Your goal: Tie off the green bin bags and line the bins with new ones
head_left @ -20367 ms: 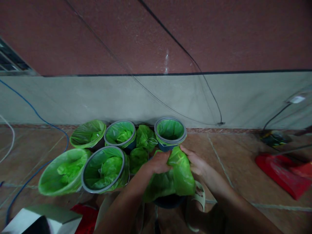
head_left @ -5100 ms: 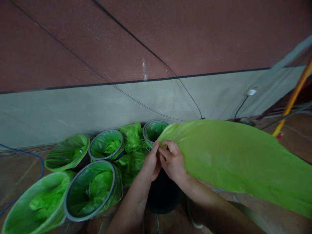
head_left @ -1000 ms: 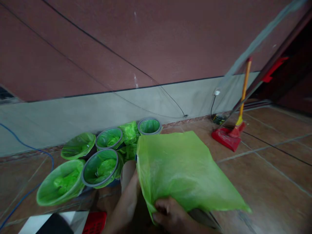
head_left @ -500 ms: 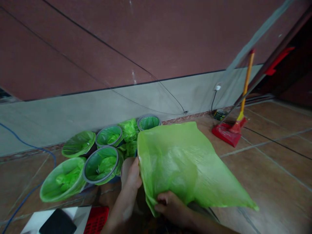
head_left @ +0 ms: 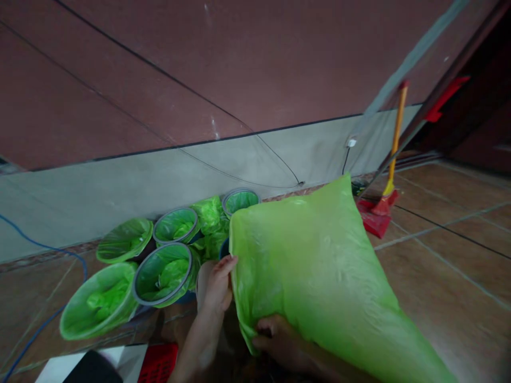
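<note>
A large light-green plastic bag billows out to the right in front of me, puffed up with air. My left hand pinches its left edge near the upper corner, fingers closed on the film. Lower down, my right hand is curled around the bag's near edge. Left of the bag stand several bins lined with green bags, among them a grey-rimmed bin, one behind it and a wide-mouthed one. Crumpled green plastic lies inside them.
A red dustpan and a broom with a yellow handle lean at the right wall. A blue cable runs along the floor at left. By my left forearm are a red basket and a dark flat object.
The bag has swelled with air and spread upward and to the right, now covering part of the dustpan. Both hands keep their hold on its edge. The view has shifted slightly.
</note>
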Action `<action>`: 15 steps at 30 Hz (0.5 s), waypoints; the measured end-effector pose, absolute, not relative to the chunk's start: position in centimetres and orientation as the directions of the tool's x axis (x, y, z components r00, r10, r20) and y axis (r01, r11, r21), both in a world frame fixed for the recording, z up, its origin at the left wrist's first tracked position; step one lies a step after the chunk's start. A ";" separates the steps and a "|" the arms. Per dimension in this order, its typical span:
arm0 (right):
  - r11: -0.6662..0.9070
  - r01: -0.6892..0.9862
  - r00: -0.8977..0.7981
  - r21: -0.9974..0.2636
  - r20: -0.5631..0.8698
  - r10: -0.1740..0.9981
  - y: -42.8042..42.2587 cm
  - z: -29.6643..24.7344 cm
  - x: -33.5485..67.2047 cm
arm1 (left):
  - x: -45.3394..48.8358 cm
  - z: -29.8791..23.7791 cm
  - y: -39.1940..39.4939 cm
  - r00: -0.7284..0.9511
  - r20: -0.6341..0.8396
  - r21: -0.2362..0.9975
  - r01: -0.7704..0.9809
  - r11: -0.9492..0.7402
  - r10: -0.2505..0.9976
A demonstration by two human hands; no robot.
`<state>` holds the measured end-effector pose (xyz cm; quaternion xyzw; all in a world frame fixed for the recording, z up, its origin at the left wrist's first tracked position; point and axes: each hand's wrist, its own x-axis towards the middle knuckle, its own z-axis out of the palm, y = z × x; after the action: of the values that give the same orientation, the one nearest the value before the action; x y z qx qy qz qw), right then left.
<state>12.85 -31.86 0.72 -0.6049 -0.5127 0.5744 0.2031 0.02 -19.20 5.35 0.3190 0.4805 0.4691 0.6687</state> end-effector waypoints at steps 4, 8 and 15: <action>-0.380 0.365 -0.216 -0.850 -0.474 0.853 -32.0 0.4 12.8 | 0.5 4.3 -19.0 0.132 -0.386 0.845 -0.346 0.407 0.913; -0.321 0.425 -0.242 -0.846 -0.448 0.860 -32.6 3.3 14.0 | 0.7 3.7 -18.8 0.132 -0.430 0.828 -0.335 0.449 0.893; -0.177 -0.085 -0.143 -0.981 -0.164 0.976 -32.7 15.7 22.7 | 0.5 3.1 -19.0 0.130 -0.457 0.821 -0.319 0.473 0.880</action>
<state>22.70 -32.70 15.67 -0.4810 -0.4632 0.5976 0.4438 0.55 -18.99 3.06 0.2805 0.5003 0.4299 0.6973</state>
